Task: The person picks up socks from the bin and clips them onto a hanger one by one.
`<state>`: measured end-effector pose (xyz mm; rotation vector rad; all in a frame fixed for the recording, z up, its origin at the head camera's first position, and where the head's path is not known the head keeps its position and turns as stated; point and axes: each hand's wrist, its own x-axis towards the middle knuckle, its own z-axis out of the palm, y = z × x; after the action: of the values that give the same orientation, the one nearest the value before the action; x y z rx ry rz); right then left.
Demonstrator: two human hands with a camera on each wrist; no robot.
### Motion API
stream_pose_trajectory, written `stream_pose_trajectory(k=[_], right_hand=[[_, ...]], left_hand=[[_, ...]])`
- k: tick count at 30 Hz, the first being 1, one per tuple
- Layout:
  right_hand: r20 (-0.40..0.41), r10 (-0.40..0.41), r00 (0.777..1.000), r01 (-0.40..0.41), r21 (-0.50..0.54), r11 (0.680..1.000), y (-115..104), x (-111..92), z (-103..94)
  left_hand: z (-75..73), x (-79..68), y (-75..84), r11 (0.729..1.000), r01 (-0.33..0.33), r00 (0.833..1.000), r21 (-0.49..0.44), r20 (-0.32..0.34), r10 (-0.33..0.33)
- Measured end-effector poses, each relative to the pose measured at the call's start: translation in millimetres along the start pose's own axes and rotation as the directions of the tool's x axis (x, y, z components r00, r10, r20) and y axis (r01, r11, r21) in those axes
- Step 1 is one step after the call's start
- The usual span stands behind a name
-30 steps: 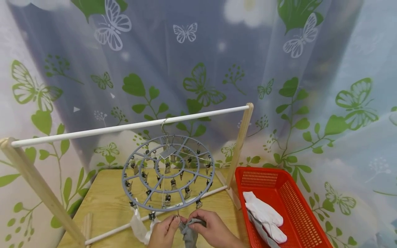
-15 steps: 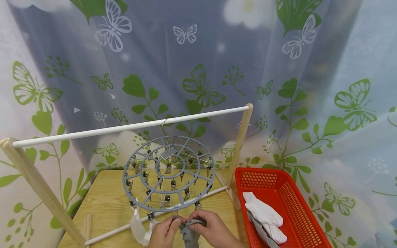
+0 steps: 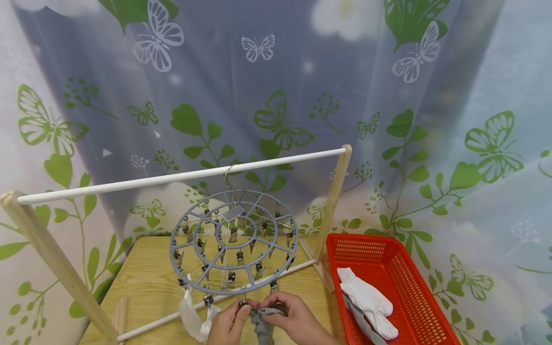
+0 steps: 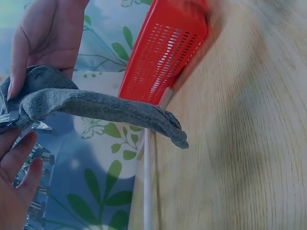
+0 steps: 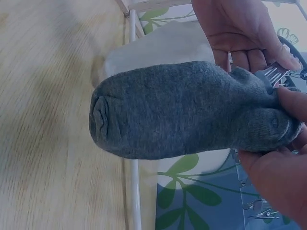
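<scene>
A grey sock (image 3: 262, 328) hangs below the front rim of a round grey clip hanger (image 3: 252, 287). My right hand (image 3: 297, 318) pinches the sock's cuff between thumb and fingers. With its thumb and fingers, my left hand (image 3: 226, 326) pinches a metal clip (image 5: 276, 74) at the cuff's edge. In the right wrist view the sock's toe (image 5: 103, 120) points away from both hands, and the clip's jaws are at the fabric. To the left of my left hand, a white sock (image 3: 189, 314) hangs from clips on the same hanger.
The hanger hooks over a white rail (image 3: 172, 178) on wooden posts (image 3: 334, 206). A red basket (image 3: 420, 282) stands at the right, with white socks (image 3: 366, 297) and a grey one (image 3: 360, 314) inside. Below is a wooden table (image 3: 142, 268); a lower white rod (image 3: 159, 320) crosses it.
The hanger has shifted very slightly left, and the clip with it. Both hands keep their hold on clip and grey sock, nearly in place.
</scene>
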<state>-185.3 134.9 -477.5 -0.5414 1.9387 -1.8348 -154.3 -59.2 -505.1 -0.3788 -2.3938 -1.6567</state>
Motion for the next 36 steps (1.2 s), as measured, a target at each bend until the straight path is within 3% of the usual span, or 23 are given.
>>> stream_pose_trajectory(k=[3, 7, 10, 14, 25, 36], right_hand=[[-0.003, -0.003, 1.000, 0.003, -0.019, 1.000, 0.6, 0.3, 0.8], [0.000, 0.011, 1.000, -0.011, -0.039, 0.999, 0.4, 0.2, 1.8], [-0.016, 0.030, 0.999, -0.031, -0.070, 0.997, 0.0, 0.6, 2.3], [-0.027, 0.037, 0.999, -0.039, -0.092, 0.995, 0.8, 0.7, 1.9], [-0.045, 0.096, 0.994, -0.100, -0.085, 0.991, 4.4, -3.4, -2.4], [-0.055, 0.057, 0.997, -0.059, -0.049, 0.997, 6.4, -10.7, -13.0]], left_hand=[[-0.6, 0.4, 0.5, 0.998, 0.061, 0.998, -0.022, 0.028, -0.061], [-0.8, 0.7, -1.3, 0.996, 0.073, 0.996, -0.049, 0.049, -0.070], [0.1, 0.1, -3.1, 0.996, 0.043, 0.998, -0.076, 0.039, -0.040], [0.4, 0.2, -4.8, 0.986, 0.086, 0.996, -0.141, 0.034, -0.082], [-1.7, -1.2, -7.7, 0.968, 0.149, 0.984, -0.201, -0.070, -0.166], [-5.4, -1.1, -16.5, 0.968, 0.121, 0.972, -0.221, -0.174, -0.161]])
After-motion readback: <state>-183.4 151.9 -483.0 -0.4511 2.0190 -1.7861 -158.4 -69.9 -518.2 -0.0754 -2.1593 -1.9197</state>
